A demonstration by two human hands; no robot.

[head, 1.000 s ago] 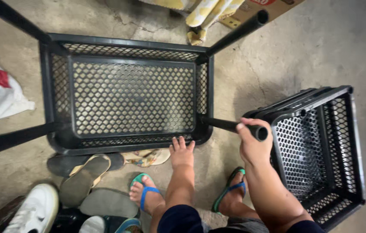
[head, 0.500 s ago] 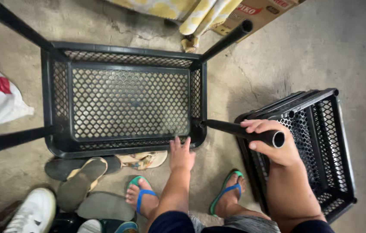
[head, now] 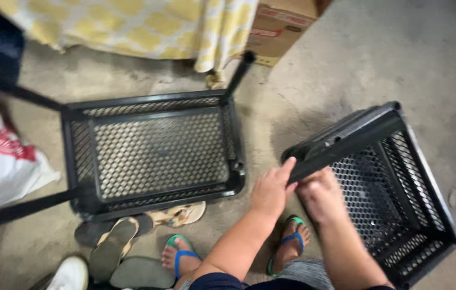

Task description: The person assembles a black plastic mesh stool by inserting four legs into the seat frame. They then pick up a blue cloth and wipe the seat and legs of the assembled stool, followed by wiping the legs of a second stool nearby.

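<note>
Both hands — the left hand [head: 272,189] and the right hand [head: 322,197] — grip the near edge of the tilted black basket [head: 394,198], beside the shelf with legs [head: 152,156].

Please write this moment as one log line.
left hand: on tilted basket rim | right hand: gripping same rim | second basket: on floor, posts attached
</note>
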